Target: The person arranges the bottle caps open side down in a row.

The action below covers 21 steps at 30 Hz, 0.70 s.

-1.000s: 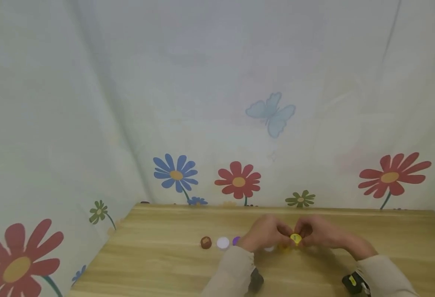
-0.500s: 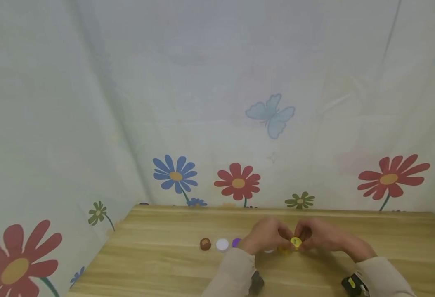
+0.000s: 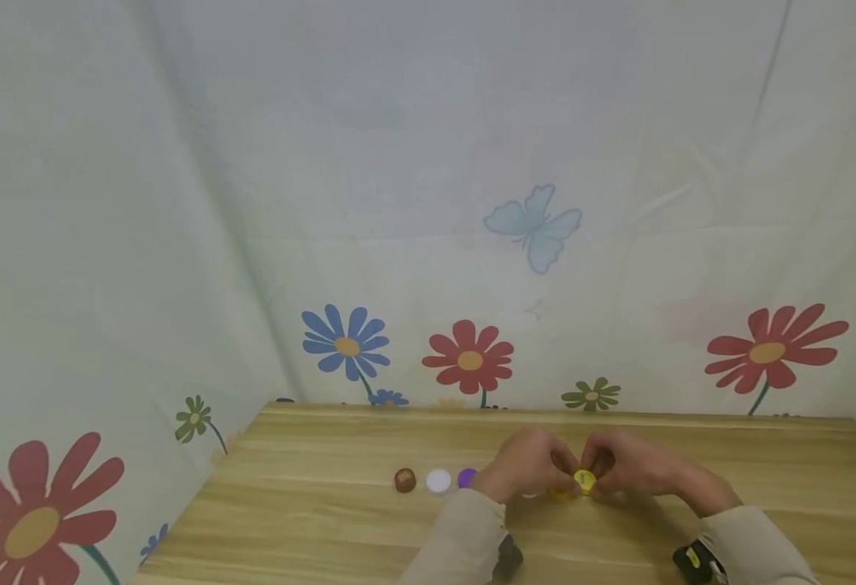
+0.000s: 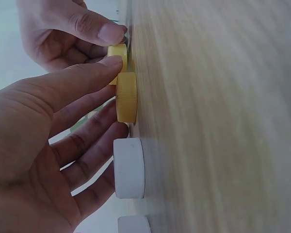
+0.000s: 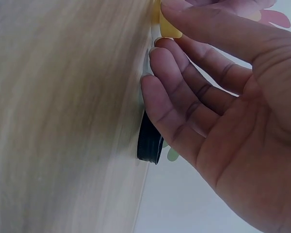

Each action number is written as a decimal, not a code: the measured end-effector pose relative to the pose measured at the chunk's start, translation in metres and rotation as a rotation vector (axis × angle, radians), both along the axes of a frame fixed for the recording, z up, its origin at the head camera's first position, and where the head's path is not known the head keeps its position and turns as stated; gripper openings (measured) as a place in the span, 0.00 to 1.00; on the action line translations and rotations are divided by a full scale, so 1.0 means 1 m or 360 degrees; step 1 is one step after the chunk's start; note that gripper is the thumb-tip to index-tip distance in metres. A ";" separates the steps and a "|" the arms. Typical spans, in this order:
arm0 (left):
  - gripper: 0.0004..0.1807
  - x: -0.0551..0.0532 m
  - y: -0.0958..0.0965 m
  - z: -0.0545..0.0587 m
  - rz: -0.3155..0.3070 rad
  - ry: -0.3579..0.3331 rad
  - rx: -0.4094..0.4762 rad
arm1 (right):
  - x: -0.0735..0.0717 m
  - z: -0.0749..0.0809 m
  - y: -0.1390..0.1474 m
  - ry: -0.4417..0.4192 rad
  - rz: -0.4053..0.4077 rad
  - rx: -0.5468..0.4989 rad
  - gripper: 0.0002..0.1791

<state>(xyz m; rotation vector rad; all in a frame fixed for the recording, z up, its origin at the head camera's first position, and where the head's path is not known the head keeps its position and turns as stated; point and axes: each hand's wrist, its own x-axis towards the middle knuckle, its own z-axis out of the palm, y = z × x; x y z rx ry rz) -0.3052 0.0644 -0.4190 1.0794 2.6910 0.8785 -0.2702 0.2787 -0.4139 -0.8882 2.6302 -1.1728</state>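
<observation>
Both hands pinch one small yellow bottle cap [image 3: 585, 482] between thumbs and fingers, right at the tabletop. My left hand [image 3: 526, 465] holds its left side, and my right hand [image 3: 634, 465] its right side. Beside that cap, under the left fingers, stands an orange-yellow ribbed cap [image 4: 126, 98]. A white cap [image 4: 129, 168] follows it in the row, close to the left hand's lower fingers. In the right wrist view, a black cap [image 5: 150, 139] lies beyond the right fingers; the head view hides it behind the hand.
Further left along the row are a purple cap [image 3: 466, 478], a white round cap [image 3: 438, 481] and a brown cap [image 3: 404, 480]. The wooden table [image 3: 311, 528] ends at the back against a flower-printed curtain [image 3: 399, 203].
The yellow cap has come down slightly toward the table between both hands, and its face now shows more from above. The other visible caps stay in place.
</observation>
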 end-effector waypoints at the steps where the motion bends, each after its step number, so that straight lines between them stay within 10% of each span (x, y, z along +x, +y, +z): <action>1: 0.08 0.000 0.000 0.000 0.0003 0.0005 -0.0006 | 0.000 0.000 0.000 -0.0001 0.0001 0.0001 0.14; 21: 0.10 0.002 0.002 0.001 0.0015 0.0128 -0.0128 | 0.001 -0.003 0.003 -0.0035 -0.0019 0.0019 0.16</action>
